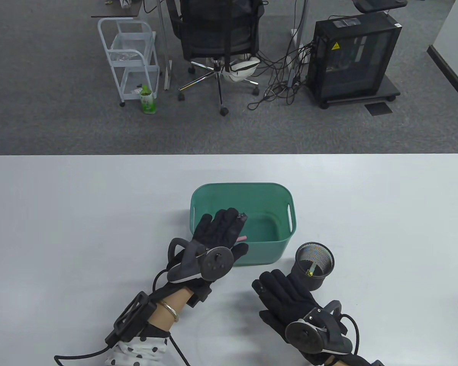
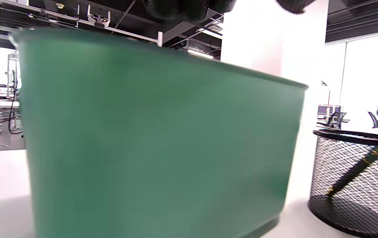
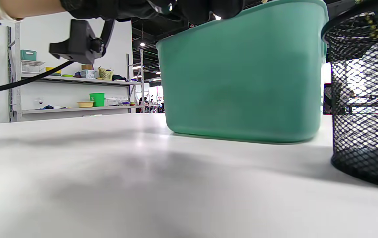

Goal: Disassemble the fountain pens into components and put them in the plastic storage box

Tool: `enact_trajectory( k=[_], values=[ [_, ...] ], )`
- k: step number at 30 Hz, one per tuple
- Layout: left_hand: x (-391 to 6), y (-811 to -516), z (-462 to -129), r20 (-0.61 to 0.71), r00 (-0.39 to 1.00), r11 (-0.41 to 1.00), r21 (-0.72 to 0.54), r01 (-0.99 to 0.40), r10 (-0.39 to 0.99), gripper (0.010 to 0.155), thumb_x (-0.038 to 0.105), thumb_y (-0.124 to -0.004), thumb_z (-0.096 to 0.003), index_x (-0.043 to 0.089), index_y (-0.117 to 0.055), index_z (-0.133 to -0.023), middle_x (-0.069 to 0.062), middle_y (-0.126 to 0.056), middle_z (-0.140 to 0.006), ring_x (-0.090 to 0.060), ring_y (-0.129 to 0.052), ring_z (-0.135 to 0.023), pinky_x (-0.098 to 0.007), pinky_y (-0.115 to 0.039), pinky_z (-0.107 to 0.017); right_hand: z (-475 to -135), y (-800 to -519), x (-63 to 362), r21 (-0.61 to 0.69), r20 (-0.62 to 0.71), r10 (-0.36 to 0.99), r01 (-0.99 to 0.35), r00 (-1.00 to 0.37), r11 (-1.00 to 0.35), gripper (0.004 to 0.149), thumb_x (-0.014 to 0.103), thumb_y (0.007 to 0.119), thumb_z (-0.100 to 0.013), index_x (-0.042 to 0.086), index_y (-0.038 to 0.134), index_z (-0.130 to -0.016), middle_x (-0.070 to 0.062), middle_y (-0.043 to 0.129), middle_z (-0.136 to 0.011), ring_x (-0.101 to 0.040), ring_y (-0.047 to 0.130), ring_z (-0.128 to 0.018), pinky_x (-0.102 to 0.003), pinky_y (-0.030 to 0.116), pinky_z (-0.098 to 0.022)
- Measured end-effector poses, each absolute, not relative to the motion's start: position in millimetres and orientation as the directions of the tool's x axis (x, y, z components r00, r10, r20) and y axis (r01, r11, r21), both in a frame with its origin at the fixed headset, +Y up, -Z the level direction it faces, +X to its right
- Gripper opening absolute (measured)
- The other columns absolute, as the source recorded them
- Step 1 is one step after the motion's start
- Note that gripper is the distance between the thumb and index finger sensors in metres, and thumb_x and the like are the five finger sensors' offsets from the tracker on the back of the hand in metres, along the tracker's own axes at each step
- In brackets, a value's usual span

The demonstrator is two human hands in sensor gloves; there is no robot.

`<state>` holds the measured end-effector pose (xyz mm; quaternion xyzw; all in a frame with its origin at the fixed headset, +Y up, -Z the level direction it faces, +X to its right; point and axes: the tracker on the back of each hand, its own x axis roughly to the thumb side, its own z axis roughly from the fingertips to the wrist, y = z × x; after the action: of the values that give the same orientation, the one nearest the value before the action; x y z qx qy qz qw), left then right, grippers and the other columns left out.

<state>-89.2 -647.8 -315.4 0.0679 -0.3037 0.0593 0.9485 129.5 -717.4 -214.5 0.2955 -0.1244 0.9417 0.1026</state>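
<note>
Left hand (image 1: pixel 217 232) spread flat over the green box (image 1: pixel 278 190); right hand (image 1: pixel 286 293) relaxed, nearby.

The table view looks steeply down from above the near edge of the table (image 1: pixel 61 198), facing across it toward the office floor beyond, with the green storage box (image 1: pixel 278 249) near frame centre.

The left wrist view sits low and very close to the box's near wall (image 2: pixel 162 148), which fills most of the frame out of focus; the mesh pen holder (image 2: pixel 350 185) stands at its right.

The right wrist view sits almost at tabletop level, farther from the box (image 3: pixel 241 79), facing it across bare table, with the holder (image 3: pixel 363 109) at the right edge.

All three views share the box and the holder (image 1: pixel 315 267).
</note>
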Motion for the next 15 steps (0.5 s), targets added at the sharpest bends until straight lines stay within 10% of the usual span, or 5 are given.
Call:
enact_trajectory(
  k=[15],
  values=[
    [-109.3,-671.5,-248.5,0.639,0.769,0.988,0.11,-0.104,0.01,0.074,0.051,-0.046,-0.0695,0.01,-0.03,-0.129,-0.018,-0.031,-0.135,-0.04,-0.033,-0.122,-0.058,-0.027,-0.088,-214.8,-718.8,127.4,-0.162,0.588,0.117,-0.258,-0.8,-0.952,0.065,0.052,0.054,-0.056,0.025,0.051,-0.115,-0.005,0.047,-0.121,-0.028,0.049,-0.111,-0.046,0.037,-0.083]
  ],
)
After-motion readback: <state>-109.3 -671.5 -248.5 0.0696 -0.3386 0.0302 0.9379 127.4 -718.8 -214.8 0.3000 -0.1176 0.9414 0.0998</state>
